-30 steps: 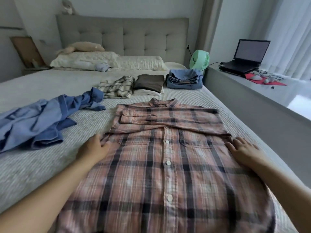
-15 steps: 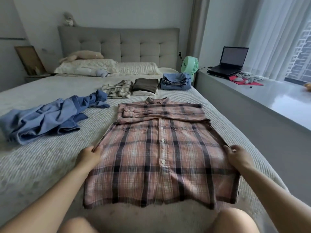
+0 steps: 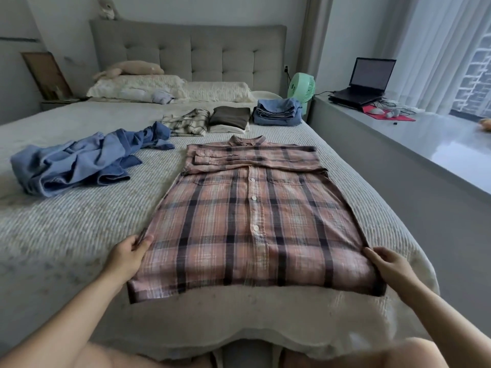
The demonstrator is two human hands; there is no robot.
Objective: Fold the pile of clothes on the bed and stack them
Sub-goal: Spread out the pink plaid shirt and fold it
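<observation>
A pink plaid shirt (image 3: 247, 208) lies flat, buttons up, on the bed (image 3: 66, 235), with its sleeves folded across the chest. My left hand (image 3: 128, 254) pinches its left side edge near the hem. At the opposite edge my right hand (image 3: 389, 264) pinches the right side. A crumpled blue shirt (image 3: 79, 160) lies unfolded to the left. Farther up the bed sit three folded lots: a pale plaid shirt (image 3: 187, 124), a brown-on-white stack (image 3: 229, 119) and a blue denim stack (image 3: 276, 111).
Pillows (image 3: 170, 87) and a grey headboard (image 3: 186, 51) close off the far end. A green fan (image 3: 301, 88) stands at the bed's right corner. A grey ledge (image 3: 425, 144) along the right carries a laptop (image 3: 365, 81). My knees show at the bottom edge.
Both hands slid down the shirt's sides toward the hem and now pinch the edges. The view pulled back, showing the hem and the foot of the bed.
</observation>
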